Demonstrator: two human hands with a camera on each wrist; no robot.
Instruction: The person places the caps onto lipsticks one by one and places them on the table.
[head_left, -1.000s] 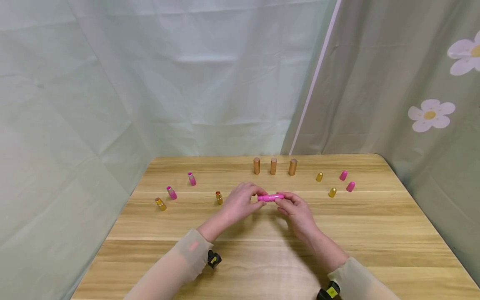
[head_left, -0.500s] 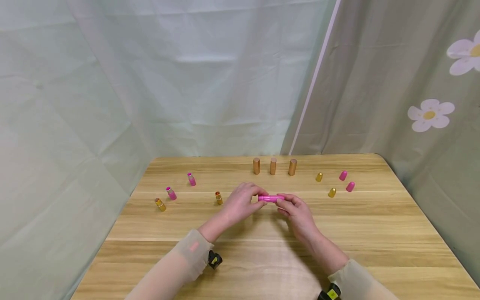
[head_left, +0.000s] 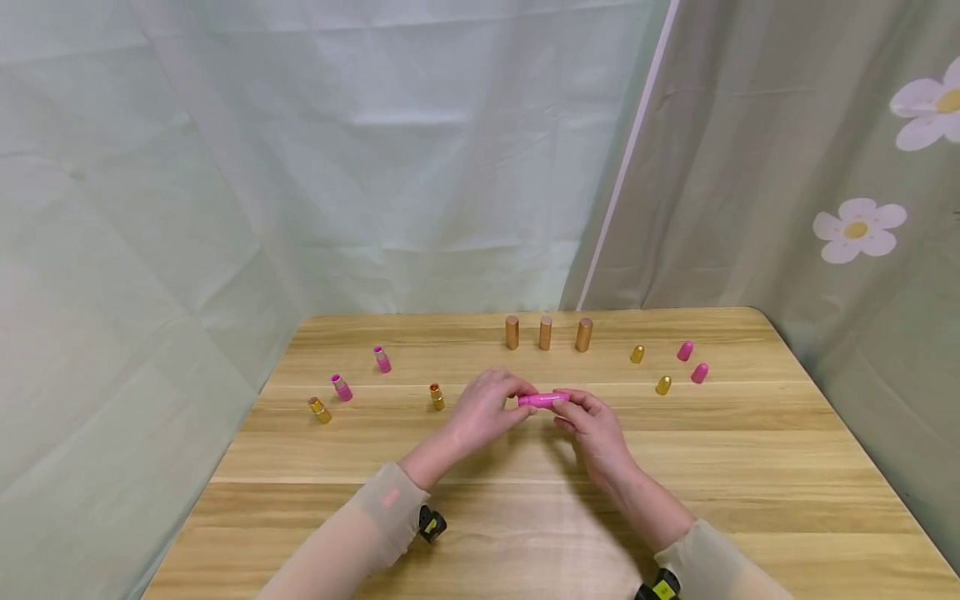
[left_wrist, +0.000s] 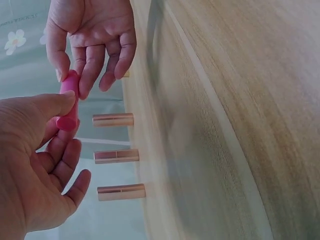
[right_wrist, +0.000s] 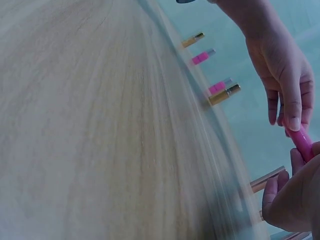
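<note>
A bright pink lipstick tube [head_left: 543, 401] lies level between the two hands, raised above the table. My left hand [head_left: 483, 412] pinches its left end between thumb and fingers; my right hand [head_left: 597, 432] pinches the other, rounded end. In the left wrist view, the left thumb presses along the pink tube [left_wrist: 70, 102], and the fingers cover part of it. The right wrist view shows only a part of the tube [right_wrist: 301, 142], the rest hidden by the right hand.
On the wooden table [head_left: 525, 533], pink lipstick bases [head_left: 342, 387] and gold ones [head_left: 437, 397] stand at left. Copper-coloured tubes [head_left: 545, 333] stand along the back. Gold caps [head_left: 663, 385] and pink caps [head_left: 700, 372] stand at right. A curtain [head_left: 420, 167] hangs behind.
Both hands keep their pinch on the pink lipstick tube. In the head view the hands and tube sit very slightly lower; the other pieces stay in place.
</note>
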